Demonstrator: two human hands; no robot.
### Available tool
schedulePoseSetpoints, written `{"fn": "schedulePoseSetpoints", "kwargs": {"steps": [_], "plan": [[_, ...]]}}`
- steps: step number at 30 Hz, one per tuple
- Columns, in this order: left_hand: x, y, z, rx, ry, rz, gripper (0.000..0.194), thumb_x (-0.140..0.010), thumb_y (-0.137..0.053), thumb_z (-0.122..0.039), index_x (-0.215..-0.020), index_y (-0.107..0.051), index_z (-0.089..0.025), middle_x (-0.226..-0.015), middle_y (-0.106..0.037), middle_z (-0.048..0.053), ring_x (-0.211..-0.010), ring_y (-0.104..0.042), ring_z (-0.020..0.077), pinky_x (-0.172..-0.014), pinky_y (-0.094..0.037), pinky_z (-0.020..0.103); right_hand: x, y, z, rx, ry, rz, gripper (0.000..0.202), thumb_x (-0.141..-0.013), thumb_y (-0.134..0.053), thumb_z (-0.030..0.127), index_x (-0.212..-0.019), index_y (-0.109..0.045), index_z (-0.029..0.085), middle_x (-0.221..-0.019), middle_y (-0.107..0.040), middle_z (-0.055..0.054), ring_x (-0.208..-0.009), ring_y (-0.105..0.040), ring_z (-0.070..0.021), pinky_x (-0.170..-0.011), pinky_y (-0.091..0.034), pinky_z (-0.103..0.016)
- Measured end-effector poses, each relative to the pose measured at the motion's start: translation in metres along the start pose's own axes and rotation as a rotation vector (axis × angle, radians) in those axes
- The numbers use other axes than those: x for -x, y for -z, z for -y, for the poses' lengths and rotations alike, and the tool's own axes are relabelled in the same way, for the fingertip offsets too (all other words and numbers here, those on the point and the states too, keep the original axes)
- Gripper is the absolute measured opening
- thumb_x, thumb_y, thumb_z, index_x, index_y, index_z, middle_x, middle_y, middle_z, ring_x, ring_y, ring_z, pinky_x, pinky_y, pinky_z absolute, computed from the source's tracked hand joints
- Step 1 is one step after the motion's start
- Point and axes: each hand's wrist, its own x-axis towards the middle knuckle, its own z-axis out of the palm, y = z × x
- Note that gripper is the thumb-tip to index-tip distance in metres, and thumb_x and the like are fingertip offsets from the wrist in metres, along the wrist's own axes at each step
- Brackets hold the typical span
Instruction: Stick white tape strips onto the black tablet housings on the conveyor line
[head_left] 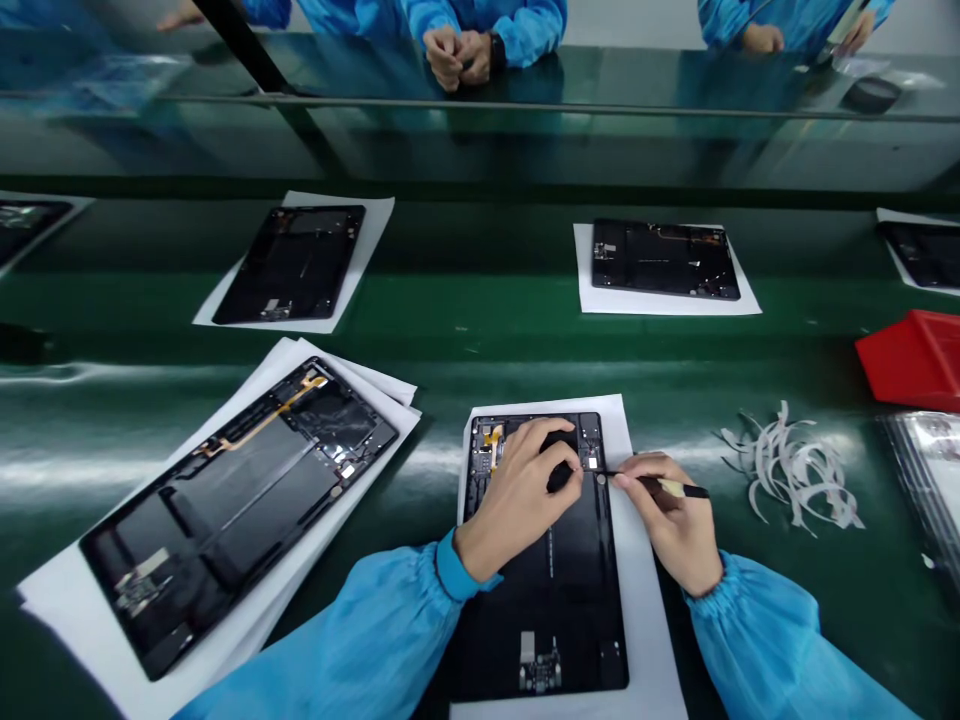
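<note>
An opened black tablet (574, 610) with bare inner parts lies on white paper in front of me. My left hand (517, 490) reaches over its upper half, thumb and index finger brought together near the right edge; anything between them is too small to make out. From the right, my right hand (671, 515) grips thin black tweezers (682, 488) with a pale patch on the handle. Their tip points left, at the tablet's right edge close to my left fingertips. A small white square and a round silver part show beside the tip.
Another opened tablet (247, 500) lies tilted on stacked paper at left. Curled white strips (799, 470) are heaped at right, near a red bin (911, 360) and clear plastic packs (930, 470). Further tablets (664, 260) lie along the green belt. Co-workers' hands (457, 55) show across it.
</note>
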Motion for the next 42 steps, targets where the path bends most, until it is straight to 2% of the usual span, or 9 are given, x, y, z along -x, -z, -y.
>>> {"fn": "schedulePoseSetpoints", "kwargs": {"steps": [7,12,19,27,35,42], "plan": [[0.000,-0.002,0.000,-0.025,-0.005,-0.004,0.012,-0.079,-0.064,-0.010,-0.079,-0.063,-0.022,-0.121,-0.056,0.004,-0.113,-0.052,0.0261,-0.097,-0.041,0.043,0.000,0.000,0.001,-0.028,-0.039,-0.009,0.006,-0.088,-0.066,0.024,-0.083,-0.064,0.021,-0.084,-0.066,-0.002,-0.080,-0.065,-0.0163,-0.069,-0.053,-0.026],[-0.001,-0.002,-0.004,-0.037,0.057,0.008,0.014,-0.076,-0.065,-0.008,-0.076,-0.062,-0.021,-0.122,-0.056,0.004,-0.114,-0.052,0.0263,-0.097,-0.041,0.043,-0.006,-0.001,0.004,-0.088,-0.061,-0.073,0.006,-0.085,-0.070,0.025,-0.081,-0.067,0.021,-0.083,-0.070,-0.003,-0.082,-0.068,-0.0184,-0.071,-0.057,-0.028],[-0.004,-0.001,-0.006,-0.032,0.090,0.003,0.013,-0.075,-0.066,-0.008,-0.073,-0.061,-0.020,-0.123,-0.056,0.004,-0.115,-0.051,0.0264,-0.096,-0.041,0.042,-0.012,-0.002,0.004,-0.082,-0.071,0.042,0.006,-0.083,-0.072,0.026,-0.080,-0.069,0.023,-0.083,-0.074,-0.002,-0.080,-0.071,-0.0180,-0.072,-0.057,-0.027],[-0.003,-0.001,-0.004,-0.035,0.082,0.010,0.011,-0.076,-0.066,-0.011,-0.077,-0.063,-0.022,-0.122,-0.056,0.003,-0.114,-0.051,0.0255,-0.095,-0.040,0.041,-0.009,0.002,0.002,-0.036,0.049,0.087,0.006,-0.086,-0.068,0.018,-0.085,-0.069,0.023,-0.086,-0.074,-0.001,-0.082,-0.070,-0.0166,-0.078,-0.055,-0.028],[-0.005,0.000,-0.005,-0.015,0.098,0.027,0.013,-0.076,-0.066,-0.010,-0.077,-0.063,-0.022,-0.123,-0.056,0.002,-0.114,-0.051,0.0254,-0.095,-0.039,0.040,-0.007,0.008,-0.002,-0.015,0.038,0.052,0.009,-0.085,-0.068,0.015,-0.085,-0.068,0.024,-0.086,-0.073,0.000,-0.082,-0.069,-0.0156,-0.076,-0.055,-0.027],[-0.006,0.003,-0.005,0.062,0.125,0.062,0.016,-0.077,-0.066,-0.008,-0.080,-0.059,-0.023,-0.126,-0.056,0.001,-0.116,-0.050,0.0274,-0.094,-0.038,0.044,-0.005,0.008,-0.001,-0.021,0.001,-0.015,0.007,-0.082,-0.072,0.018,-0.079,-0.068,0.023,-0.079,-0.071,0.000,-0.076,-0.069,-0.0162,-0.066,-0.055,-0.025]]}}
